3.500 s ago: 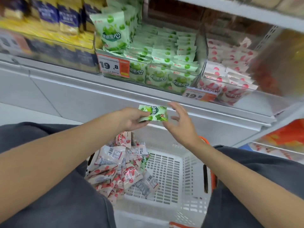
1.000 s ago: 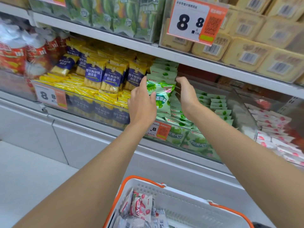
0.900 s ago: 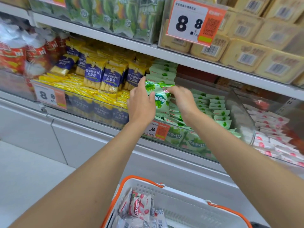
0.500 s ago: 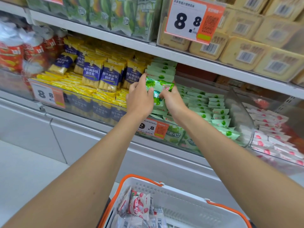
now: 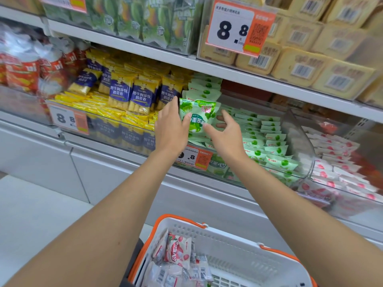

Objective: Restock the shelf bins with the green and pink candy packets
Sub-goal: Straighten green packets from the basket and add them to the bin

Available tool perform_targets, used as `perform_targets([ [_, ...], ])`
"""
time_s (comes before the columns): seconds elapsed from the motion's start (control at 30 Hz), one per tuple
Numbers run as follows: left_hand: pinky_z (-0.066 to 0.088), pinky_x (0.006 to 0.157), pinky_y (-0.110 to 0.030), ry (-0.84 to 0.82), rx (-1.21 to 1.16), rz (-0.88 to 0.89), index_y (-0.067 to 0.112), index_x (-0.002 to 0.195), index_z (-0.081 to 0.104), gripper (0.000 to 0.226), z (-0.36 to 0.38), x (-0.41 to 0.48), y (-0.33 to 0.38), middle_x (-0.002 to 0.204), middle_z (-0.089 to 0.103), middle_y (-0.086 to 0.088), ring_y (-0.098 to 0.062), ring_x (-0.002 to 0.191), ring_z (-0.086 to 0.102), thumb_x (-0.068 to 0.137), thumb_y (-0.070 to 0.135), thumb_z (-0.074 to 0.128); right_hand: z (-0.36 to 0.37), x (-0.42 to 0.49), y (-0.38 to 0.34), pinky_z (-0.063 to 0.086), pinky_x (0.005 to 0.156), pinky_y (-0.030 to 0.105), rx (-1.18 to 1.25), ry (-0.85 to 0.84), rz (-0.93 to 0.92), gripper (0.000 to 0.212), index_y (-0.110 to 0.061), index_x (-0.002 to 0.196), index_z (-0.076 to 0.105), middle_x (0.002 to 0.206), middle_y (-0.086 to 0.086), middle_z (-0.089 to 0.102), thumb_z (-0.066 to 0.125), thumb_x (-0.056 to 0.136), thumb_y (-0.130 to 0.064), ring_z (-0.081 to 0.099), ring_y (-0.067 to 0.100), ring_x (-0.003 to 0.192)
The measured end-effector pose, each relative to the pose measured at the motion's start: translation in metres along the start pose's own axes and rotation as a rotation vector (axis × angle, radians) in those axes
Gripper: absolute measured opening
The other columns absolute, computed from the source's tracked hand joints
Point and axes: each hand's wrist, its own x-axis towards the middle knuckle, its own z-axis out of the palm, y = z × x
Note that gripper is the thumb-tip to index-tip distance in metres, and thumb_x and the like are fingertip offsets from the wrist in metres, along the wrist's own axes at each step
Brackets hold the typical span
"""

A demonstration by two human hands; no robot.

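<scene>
A green candy packet (image 5: pixel 196 114) stands upside down on the front left stack of the clear green-packet bin (image 5: pixel 296 139). My left hand (image 5: pixel 170 126) holds its left side, thumb on its face. My right hand (image 5: pixel 226 134) is just right of it, fingers spread, one fingertip touching the packet's lower right edge. Rows of green packets (image 5: pixel 267 141) fill the bin. The neighbouring bin on the right holds pink packets (image 5: pixel 335 162). More pink packets (image 5: pixel 178 250) lie in the white basket (image 5: pixel 244 245) below my arms.
Yellow-and-blue snack bags (image 5: pixel 132 96) fill the bin to the left of the green one. A shelf board (image 5: pixel 228 72) runs close above the bins, carrying an 8.8 price tag (image 5: pixel 238 27). An orange price tag (image 5: pixel 194 157) hangs on the green bin's front.
Half a second ago both hands gripped the green packet. My right hand has since let go, spread its fingers and drawn back slightly. The packet stays upright under my left hand.
</scene>
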Motion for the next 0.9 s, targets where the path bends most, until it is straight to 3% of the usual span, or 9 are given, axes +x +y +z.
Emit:
perform_targets([
  [0.2, 0.032, 0.112, -0.041, -0.044, 0.008, -0.007, 0.011, 0.151, 0.029, 0.053, 0.001, 0.002, 0.006, 0.151, 0.039, -0.005, -0.025, 0.137, 0.035, 0.102, 0.024, 0.046, 0.001, 0.011, -0.028, 0.043, 0.076, 0.018, 0.043, -0.124, 0.047, 0.060, -0.017, 0.153, 0.027, 0.156, 0.002, 0.031, 0.050, 0.097, -0.019, 0.055, 0.015, 0.116],
  [0.33, 0.031, 0.111, -0.040, -0.036, 0.005, -0.017, 0.011, 0.153, 0.025, 0.056, 0.003, 0.000, 0.008, 0.152, 0.037, -0.006, -0.026, 0.137, 0.033, 0.102, 0.022, 0.046, -0.004, 0.007, -0.030, 0.044, 0.086, 0.016, 0.179, -0.115, 0.117, 0.062, -0.017, 0.153, 0.025, 0.157, -0.003, 0.028, 0.049, 0.097, -0.013, 0.038, 0.025, 0.134],
  [0.4, 0.032, 0.110, -0.038, 0.007, 0.011, -0.023, 0.011, 0.152, 0.025, 0.056, 0.002, -0.003, 0.008, 0.150, 0.039, -0.007, -0.025, 0.136, 0.035, 0.102, 0.021, 0.048, -0.005, 0.001, -0.025, 0.044, 0.080, 0.014, 0.213, -0.091, 0.124, 0.063, -0.021, 0.154, 0.024, 0.156, -0.006, 0.031, 0.050, 0.097, -0.014, 0.040, 0.026, 0.127],
  [0.5, 0.034, 0.108, -0.037, 0.045, 0.036, -0.027, 0.011, 0.150, 0.029, 0.055, 0.000, -0.008, 0.010, 0.147, 0.041, -0.007, -0.024, 0.134, 0.037, 0.101, 0.023, 0.050, -0.007, -0.007, -0.017, 0.051, 0.075, 0.028, 0.219, -0.066, 0.098, 0.070, -0.025, 0.154, 0.022, 0.140, -0.010, 0.047, 0.054, 0.094, -0.013, 0.059, 0.028, 0.099],
  [0.53, 0.034, 0.108, -0.037, 0.055, 0.046, -0.038, 0.012, 0.150, 0.030, 0.055, -0.001, -0.010, 0.011, 0.147, 0.041, -0.006, -0.024, 0.134, 0.037, 0.100, 0.025, 0.051, -0.009, -0.009, -0.013, 0.054, 0.074, 0.030, 0.196, -0.046, 0.074, 0.071, -0.026, 0.153, 0.024, 0.141, -0.007, 0.047, 0.057, 0.091, -0.014, 0.063, 0.023, 0.091],
  [0.6, 0.036, 0.105, -0.036, 0.121, 0.069, -0.064, 0.014, 0.144, 0.038, 0.050, -0.006, -0.018, 0.013, 0.141, 0.046, -0.004, -0.023, 0.129, 0.041, 0.098, 0.026, 0.055, -0.012, -0.014, -0.004, 0.051, 0.085, 0.030, 0.075, 0.021, -0.012, 0.065, -0.025, 0.147, 0.036, 0.141, -0.003, 0.047, 0.060, 0.087, -0.016, 0.057, 0.013, 0.108],
  [0.7, 0.044, 0.084, -0.034, 0.214, 0.025, -0.067, 0.017, 0.109, 0.052, 0.017, -0.011, -0.042, 0.019, 0.108, 0.056, 0.000, -0.021, 0.102, 0.053, 0.095, 0.022, 0.059, -0.023, -0.032, 0.012, 0.046, 0.075, 0.026, -0.094, 0.135, -0.245, 0.036, -0.017, 0.120, 0.061, 0.106, -0.003, 0.061, 0.059, 0.084, -0.010, 0.056, 0.011, 0.085],
  [0.8, 0.046, 0.070, -0.039, 0.030, -0.079, -0.154, 0.017, 0.088, 0.049, 0.009, 0.001, -0.074, 0.019, 0.084, 0.057, 0.000, -0.025, 0.081, 0.056, 0.093, 0.018, 0.056, -0.032, -0.059, 0.040, 0.045, 0.067, 0.027, -0.189, 0.110, -0.359, 0.021, -0.014, 0.099, 0.068, 0.087, -0.003, 0.062, 0.058, 0.084, -0.004, 0.054, 0.014, 0.068],
  [0.9, 0.045, 0.073, -0.036, -0.264, -0.102, -0.319, 0.021, 0.075, 0.045, 0.020, 0.027, -0.112, 0.009, 0.075, 0.056, 0.000, -0.030, 0.083, 0.059, 0.090, 0.015, 0.057, -0.034, -0.089, 0.083, 0.043, 0.066, 0.025, -0.235, -0.020, -0.250, 0.020, -0.015, 0.093, 0.070, 0.084, -0.003, 0.063, 0.058, 0.082, -0.003, 0.051, 0.010, 0.066],
])
